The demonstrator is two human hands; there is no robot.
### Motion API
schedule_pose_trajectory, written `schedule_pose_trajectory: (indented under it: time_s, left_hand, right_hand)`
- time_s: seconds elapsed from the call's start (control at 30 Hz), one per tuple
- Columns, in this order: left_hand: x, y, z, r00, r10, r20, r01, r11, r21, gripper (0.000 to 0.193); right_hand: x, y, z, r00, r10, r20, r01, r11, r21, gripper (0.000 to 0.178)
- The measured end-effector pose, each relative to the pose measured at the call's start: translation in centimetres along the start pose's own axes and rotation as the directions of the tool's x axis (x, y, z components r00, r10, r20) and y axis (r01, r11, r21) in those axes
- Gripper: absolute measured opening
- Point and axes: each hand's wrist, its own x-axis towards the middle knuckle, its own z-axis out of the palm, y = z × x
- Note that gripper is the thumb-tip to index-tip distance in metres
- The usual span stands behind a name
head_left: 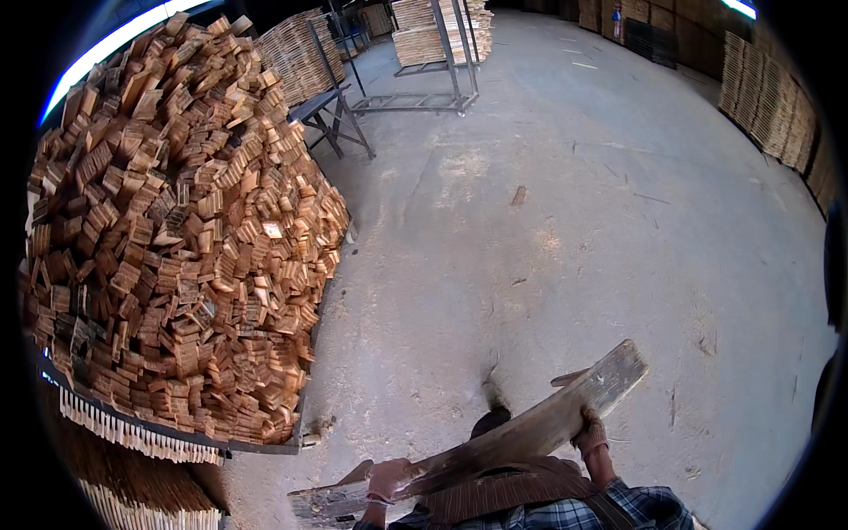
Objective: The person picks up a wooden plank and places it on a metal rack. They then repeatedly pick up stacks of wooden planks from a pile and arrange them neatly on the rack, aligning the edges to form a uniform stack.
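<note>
A long, weathered wooden plank [521, 435] slants across in front of my body, its right end higher in the picture than its left. Two short wooden pieces jut out past its far edge, one near each end; how they join it is hidden. My left hand [389, 480], which looks gloved, grips the plank toward its left end. Around the near edge close to the right end curls my right hand [590, 433], also gloved, with the fingers partly on top. The undersides of both grips are out of sight.
A tall heap of short wood blocks [185, 256] rises at the left on a dark-edged platform [256, 446], with stacked slats [141, 437] below. Farther off stand a dark bench [322, 106], a metal rack [415, 102] and wood stacks [773, 106]. Scraps litter the concrete floor [459, 247].
</note>
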Motion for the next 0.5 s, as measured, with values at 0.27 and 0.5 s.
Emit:
schedule_pose_trajectory:
  time_s: [0.27,0.5]
  left_hand:
    - [15.2,5.4,-20.3,0.998,-0.043,0.04,0.045,0.997,-0.063,0.071]
    - [26.4,7.2,-34.8,0.999,-0.027,-0.029,0.025,0.998,-0.06,0.072]
  right_hand:
    - [15.3,-7.7,17.6,1.0,0.021,0.013,-0.02,0.993,-0.114,0.034]
    - [27.5,-10.7,33.1,0.992,0.097,0.083,-0.091,0.993,-0.073,0.036]
